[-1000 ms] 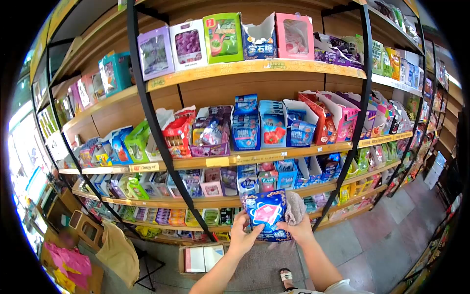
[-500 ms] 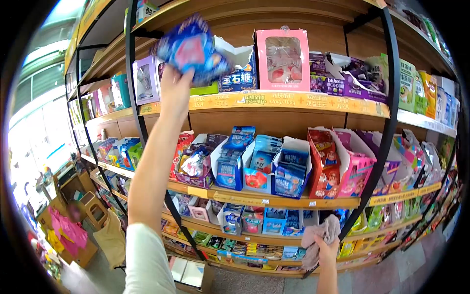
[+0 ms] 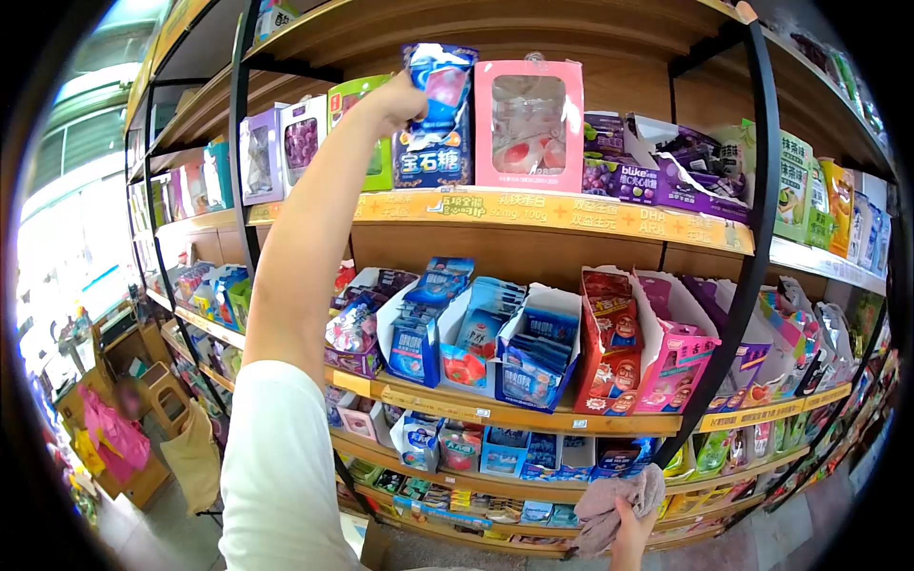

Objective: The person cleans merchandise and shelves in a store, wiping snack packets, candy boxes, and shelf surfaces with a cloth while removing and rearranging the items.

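Note:
My left hand [image 3: 405, 103] is raised to the upper shelf, its fingers closed on the side of a blue candy bag [image 3: 444, 84]. The bag stands upright in the top of a blue box [image 3: 433, 157] with white lettering. To the box's right is a pink box [image 3: 528, 124] with a clear window; a green box [image 3: 373, 93] is on its left, partly behind my arm. Low at the right, my right hand [image 3: 633, 523] is closed round a crumpled greyish-pink cloth [image 3: 614, 504], in front of the lower shelves.
Purple candy boxes [image 3: 619, 181] share the upper shelf [image 3: 571, 211]. Open boxes of blue packets [image 3: 538, 357] and red packets [image 3: 609, 352] line the shelf below. A black upright post [image 3: 752, 190] crosses at the right. A stool [image 3: 169, 395] stands at the lower left.
My left hand has moved right with the blue bag, which is now upright at the blue box instead of tilted and blurred. My right hand and the cloth are slightly lower.

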`<state>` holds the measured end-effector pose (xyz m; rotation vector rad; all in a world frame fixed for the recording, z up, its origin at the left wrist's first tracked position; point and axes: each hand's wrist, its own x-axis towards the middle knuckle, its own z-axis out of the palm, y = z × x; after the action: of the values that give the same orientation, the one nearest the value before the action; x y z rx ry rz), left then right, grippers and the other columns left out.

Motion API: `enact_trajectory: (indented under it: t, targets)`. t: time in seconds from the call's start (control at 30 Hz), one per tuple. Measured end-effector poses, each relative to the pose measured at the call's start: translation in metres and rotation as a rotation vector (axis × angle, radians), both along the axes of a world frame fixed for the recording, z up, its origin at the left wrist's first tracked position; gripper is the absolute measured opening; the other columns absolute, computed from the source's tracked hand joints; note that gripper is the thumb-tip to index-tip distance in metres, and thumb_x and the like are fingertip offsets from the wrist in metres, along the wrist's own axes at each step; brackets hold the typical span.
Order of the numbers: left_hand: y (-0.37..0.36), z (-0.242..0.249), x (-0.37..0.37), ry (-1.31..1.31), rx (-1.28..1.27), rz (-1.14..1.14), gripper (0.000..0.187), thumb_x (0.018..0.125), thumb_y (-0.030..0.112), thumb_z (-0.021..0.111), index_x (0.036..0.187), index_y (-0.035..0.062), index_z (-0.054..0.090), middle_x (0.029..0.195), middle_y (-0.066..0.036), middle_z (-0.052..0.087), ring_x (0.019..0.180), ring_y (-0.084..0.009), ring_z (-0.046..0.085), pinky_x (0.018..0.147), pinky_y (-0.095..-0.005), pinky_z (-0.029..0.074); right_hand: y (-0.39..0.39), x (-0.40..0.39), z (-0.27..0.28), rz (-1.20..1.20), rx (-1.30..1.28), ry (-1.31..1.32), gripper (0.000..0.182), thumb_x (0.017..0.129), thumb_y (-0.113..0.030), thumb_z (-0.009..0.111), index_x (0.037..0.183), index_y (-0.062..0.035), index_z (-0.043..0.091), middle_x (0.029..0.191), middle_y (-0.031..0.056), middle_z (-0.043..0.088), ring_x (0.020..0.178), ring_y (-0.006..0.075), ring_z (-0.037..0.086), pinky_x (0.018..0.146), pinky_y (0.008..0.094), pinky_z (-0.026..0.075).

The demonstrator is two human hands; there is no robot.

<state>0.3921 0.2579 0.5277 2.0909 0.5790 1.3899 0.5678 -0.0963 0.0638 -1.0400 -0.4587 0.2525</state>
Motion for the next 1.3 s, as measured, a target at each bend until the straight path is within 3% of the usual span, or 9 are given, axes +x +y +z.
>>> enact_trajectory:
  t: [0.13,0.3,0.4,0.53,0.77,0.87,1.03,1.17,1.3]
  targets:
    - [-0.008,0.005,-0.014,0.267,-0.088,-0.034,0.032,0.069,-0.004,0.056,0.1,0.0005,0.049,0.087,-0.01,0.054,0.08,-0.0162,0.054,0.066,-0.0317,0.047,0.006,-0.001,-0.001,-0.041,0.013,-0.078,0.072,0.063,0.006,0.057,0.129,0.0023,0.028,0.13,0.0102,0.035,0.119,0.0209,0.034,0.098,0.0311,0.026]
    - [0.001,0.018,-0.013,-0.255,0.016,-0.123,0.031,0.074,0.015,0.064,0.1,0.0013,0.055,0.092,-0.009,0.059,0.077,-0.0144,0.057,0.068,-0.0275,0.047,0.018,-0.013,0.001,0.003,0.013,-0.015,0.072,0.063,0.005,0.059,0.128,0.0028,0.03,0.127,0.0103,0.038,0.115,0.0202,0.038,0.096,0.0306,0.029]
    - [-0.001,0.03,-0.017,0.139,0.316,0.116,0.045,0.07,0.017,0.066,0.111,0.0022,0.053,0.094,-0.009,0.059,0.083,-0.0156,0.056,0.07,-0.0286,0.046,0.02,-0.017,0.0,0.05,-0.024,0.017,0.069,0.063,0.005,0.061,0.126,0.0024,0.033,0.121,0.0094,0.043,0.11,0.0193,0.042,0.093,0.0306,0.032]
    - [-0.017,0.037,-0.001,0.541,0.339,0.287,0.042,0.065,0.008,0.062,0.107,0.0055,0.058,0.091,-0.008,0.062,0.078,-0.0177,0.057,0.071,-0.0307,0.046,0.028,-0.016,-0.018,0.018,0.018,0.039,0.054,0.063,0.004,0.065,0.111,0.0034,0.041,0.099,0.0081,0.051,0.089,0.0154,0.05,0.079,0.0288,0.041]
    - [-0.03,0.046,-0.005,0.732,0.715,0.731,0.039,0.063,0.004,0.062,0.101,0.0078,0.06,0.088,-0.011,0.063,0.079,-0.0193,0.059,0.07,-0.0331,0.047,0.022,-0.023,-0.018,-0.055,-0.043,0.121,0.058,0.064,0.004,0.062,0.118,0.0015,0.041,0.106,0.0063,0.05,0.095,0.0169,0.049,0.085,0.0291,0.038]
    - [-0.013,0.045,-0.004,0.86,0.638,0.475,0.042,0.063,0.01,0.066,0.105,0.0064,0.058,0.094,-0.012,0.062,0.084,-0.021,0.059,0.074,-0.0341,0.047,0.021,-0.02,-0.023,-0.137,-0.08,0.114,0.058,0.064,0.005,0.062,0.118,0.0017,0.041,0.107,0.0063,0.05,0.096,0.0167,0.049,0.085,0.0288,0.038]
    - [-0.003,0.066,-0.003,0.464,0.819,0.482,0.042,0.069,0.028,0.065,0.102,0.0042,0.057,0.098,-0.014,0.06,0.087,-0.0234,0.059,0.077,-0.0306,0.046,0.018,-0.02,-0.017,-0.081,0.014,0.074,0.05,0.064,0.0,0.068,0.108,0.0028,0.044,0.097,0.0068,0.051,0.088,0.0154,0.05,0.079,0.0279,0.041]
    - [-0.024,0.077,0.045,-0.072,1.137,0.392,0.016,0.065,0.017,0.06,0.078,0.0101,0.068,0.079,-0.013,0.063,0.079,-0.0252,0.061,0.072,-0.0324,0.048,0.011,-0.014,-0.016,-0.116,-0.089,0.092,0.066,0.063,0.007,0.06,0.124,0.0022,0.035,0.115,0.0081,0.047,0.103,0.0179,0.046,0.089,0.0289,0.036]
    - [-0.008,0.115,0.106,0.362,1.097,0.452,0.016,0.067,0.021,0.062,0.079,0.0115,0.067,0.081,-0.013,0.063,0.078,-0.0253,0.061,0.071,-0.0354,0.048,-0.011,0.011,-0.047,-0.209,0.045,-0.108,0.069,0.064,0.005,0.058,0.128,0.0019,0.03,0.122,0.0081,0.043,0.113,0.0188,0.041,0.093,0.0299,0.032]
